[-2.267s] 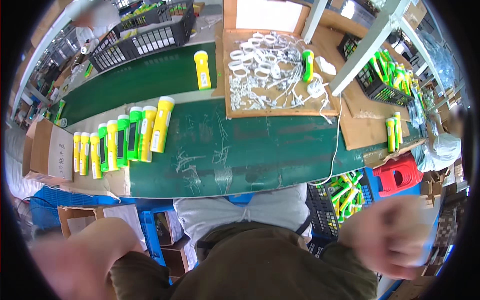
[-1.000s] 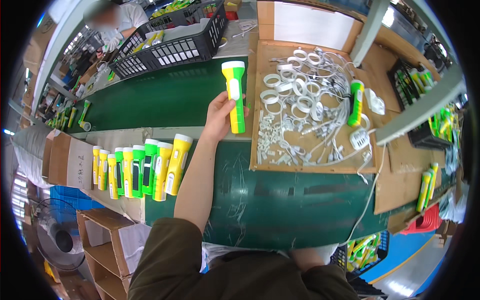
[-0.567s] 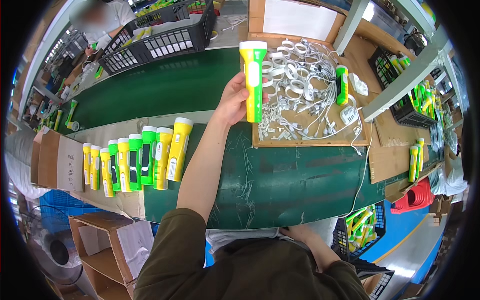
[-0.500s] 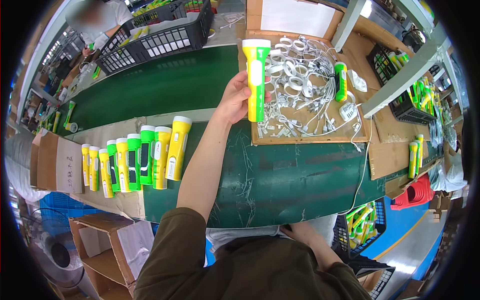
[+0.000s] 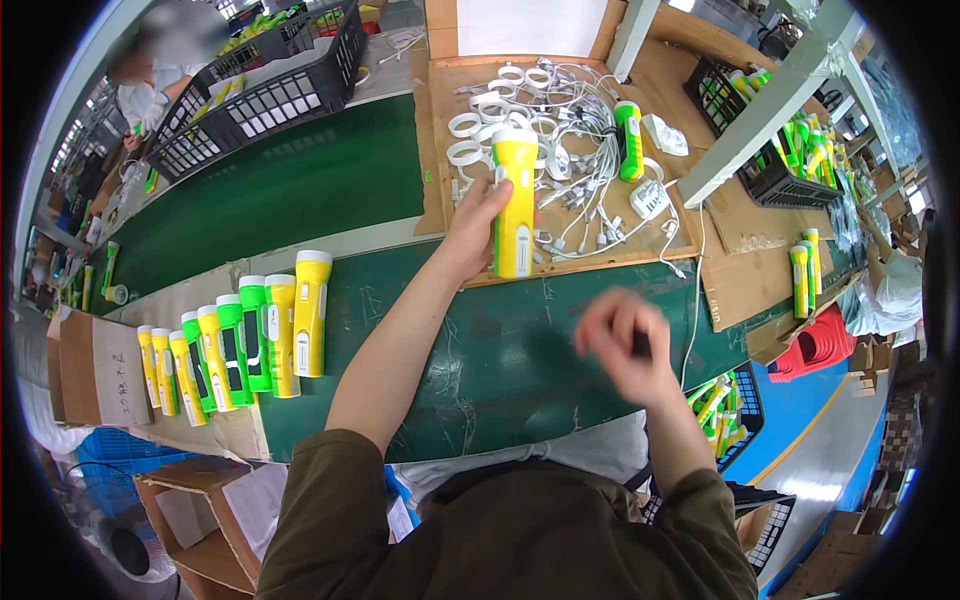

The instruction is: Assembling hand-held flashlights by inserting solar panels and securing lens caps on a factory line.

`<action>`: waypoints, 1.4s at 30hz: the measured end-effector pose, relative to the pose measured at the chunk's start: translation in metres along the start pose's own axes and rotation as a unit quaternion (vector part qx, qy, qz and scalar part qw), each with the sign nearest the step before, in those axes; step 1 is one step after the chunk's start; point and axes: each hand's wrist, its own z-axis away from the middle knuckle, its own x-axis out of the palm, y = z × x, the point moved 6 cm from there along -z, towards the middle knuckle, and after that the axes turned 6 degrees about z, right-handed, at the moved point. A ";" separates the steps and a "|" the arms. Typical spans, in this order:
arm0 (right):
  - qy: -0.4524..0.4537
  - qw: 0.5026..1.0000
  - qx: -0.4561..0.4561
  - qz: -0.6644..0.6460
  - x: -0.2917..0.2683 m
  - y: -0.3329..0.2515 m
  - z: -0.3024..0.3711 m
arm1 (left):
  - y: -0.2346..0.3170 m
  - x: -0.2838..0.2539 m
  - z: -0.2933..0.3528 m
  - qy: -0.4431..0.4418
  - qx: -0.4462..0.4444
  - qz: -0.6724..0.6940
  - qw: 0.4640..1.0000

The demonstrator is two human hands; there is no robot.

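My left hand is closed round a yellow and green flashlight, held upright with its white-rimmed head on top. A white switch plate and a pale strip show on its yellow side. Behind it lies a shallow tray filled with white cables and white rings. My right hand hovers over the green belt, right of and nearer than the flashlight. Motion blurs its bent fingers, and a dark patch between them could be shadow or a thing. To the left, a row of yellow and green flashlights stands beside a cardboard box.
Another flashlight lies among the cables near a white plug adapter. Black crates stand at the far left and right. A grey post rises on the right. A co-worker is at the far left.
My right hand has come up from my lap to above the belt. The flashlight in my left hand has turned, showing more yellow, and sits slightly lower. The view has shifted right.
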 end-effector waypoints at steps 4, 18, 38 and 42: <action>0.183 0.947 -0.140 0.225 -0.018 0.050 -0.070 | 0.000 -0.014 0.001 0.029 0.019 -0.089 0.995; 0.149 0.906 -0.165 0.360 -0.002 0.097 -0.079 | -0.001 -0.009 -0.002 0.024 -0.060 -0.014 0.998; 0.164 0.926 -0.193 0.279 -0.008 0.093 -0.075 | 0.004 -0.009 0.000 0.110 -0.063 -0.024 0.992; 0.172 0.940 -0.166 0.243 -0.011 0.098 -0.075 | 0.001 -0.014 -0.003 0.107 -0.073 -0.010 0.992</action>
